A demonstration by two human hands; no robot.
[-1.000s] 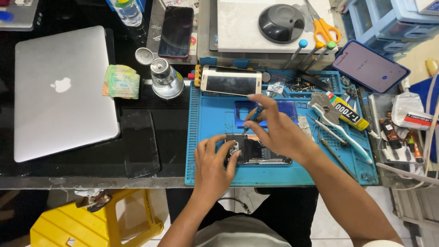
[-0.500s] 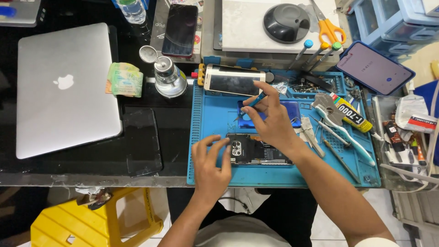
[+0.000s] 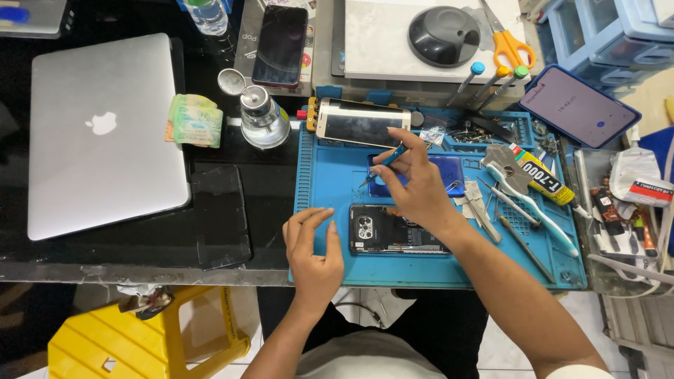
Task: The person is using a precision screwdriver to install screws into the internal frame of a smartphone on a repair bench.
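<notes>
1. Since a moment ago, the right hand [image 3: 414, 186] has lifted off the opened smartphone [image 3: 399, 229] and moved up the mat; it now hovers over the small dark-blue pad [image 3: 460, 174] with a thin blue-handled tool [image 3: 387, 160] pinched between thumb and fingertips, tip pointing down-left.
2. Left hand [image 3: 314, 247] has slid left off the phone. It rests on the blue repair mat [image 3: 330, 175] just beside the phone's camera end, fingers loosely curled, holding nothing.
3. That smartphone lies flat near the mat's front edge, back cover off, camera cluster to the left, boards and flat parts exposed. Neither hand touches it now.
4. Handling, as I judge it: the phone is light and stiff, but its open inside is delicate, with thin cables and small connectors likely to tear or bend. It is best steadied by the frame's long edges or the outer corners, not by pressing on the exposed parts.
5. The tool is slim and light; a pen-like pinch near the tip, as the right hand has it, suits fine work. Its point could scratch or slip on smooth surfaces.
6. Round about: a second phone with a white frame [image 3: 361, 126] lies at the mat's top, a glue tube [image 3: 540, 175] and tweezers [image 3: 484, 214] to the right, a closed silver laptop [image 3: 98, 133] far left, and orange-handled scissors [image 3: 509, 45] above.
</notes>
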